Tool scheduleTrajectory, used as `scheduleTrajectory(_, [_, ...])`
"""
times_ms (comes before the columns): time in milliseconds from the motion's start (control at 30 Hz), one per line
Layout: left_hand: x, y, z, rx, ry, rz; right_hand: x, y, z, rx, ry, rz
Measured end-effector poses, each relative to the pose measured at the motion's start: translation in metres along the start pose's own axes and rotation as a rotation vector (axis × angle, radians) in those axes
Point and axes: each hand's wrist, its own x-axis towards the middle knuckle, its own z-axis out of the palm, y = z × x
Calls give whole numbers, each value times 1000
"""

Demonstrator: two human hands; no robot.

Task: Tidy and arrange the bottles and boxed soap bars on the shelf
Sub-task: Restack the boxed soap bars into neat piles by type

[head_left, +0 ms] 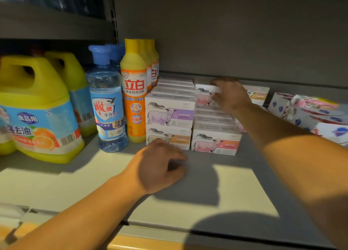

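**Fingers on a soap box at the back of the shelf**

Fingers [216, 84] of my right hand [230, 95] curl over the top and front edge of a pink-banded soap box [204, 95], thumb below, gripping it at about one o'clock from the middle of the view. My left hand [160, 165] hovers lower, near six o'clock, its fingers loosely curled and holding nothing; motion blur hides whether they touch the shelf [235, 184].

From my seat I see the shelf as a pale board running across the whole view, sunlit in front and shaded behind. At nine o'clock stand two big yellow jugs [35, 106], one behind the other. Just beside them, toward ten o'clock, is a row of clear bottles with blue caps [106, 101], and next to that a row of orange bottles with yellow tops [134, 91], all upright.

The soap boxes fill the centre: a two-high stack [169, 118] touching the orange bottles, purple band over orange band, with more boxes lined up behind. At its right, a lower pink-banded box [215, 143] fronts another row. An orange-banded box [259, 95] stands behind my right wrist at two o'clock. White packets with red and blue print [308, 114] lie at three o'clock.
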Motion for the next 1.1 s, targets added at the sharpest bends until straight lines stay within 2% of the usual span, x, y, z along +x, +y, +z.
scheduleTrajectory(100, [-1,-1,0,10,1,-9,-7,1,-10,58,-39,19])
scheduleTrajectory(233, [1,0,0,25,15,-4,-42,28,-21,171,220,165])
scheduleTrajectory(267, [1,0,0,30,18,-8,-55,37,-21,159,231,192])
scheduleTrajectory(300, [1,0,1,31,20,-10,-66,46,-20,135,187,212])
scheduleTrajectory(433, [0,-2,2,-1,28,-24,-86,66,-13,-56,-221,252])
scheduleTrajectory(533, [1,-2,2,12,32,45,-89,69,-9,-212,-300,170])
scheduleTrajectory(767, [4,-2,2,20,23,106,-86,65,-11,-373,-223,174])
scheduleTrajectory(1000, [3,-5,4,9,55,87,-88,55,-17,-308,-165,159])
scheduleTrajectory(1100, [3,-5,4,12,61,123,-95,46,-35,-260,-31,147])
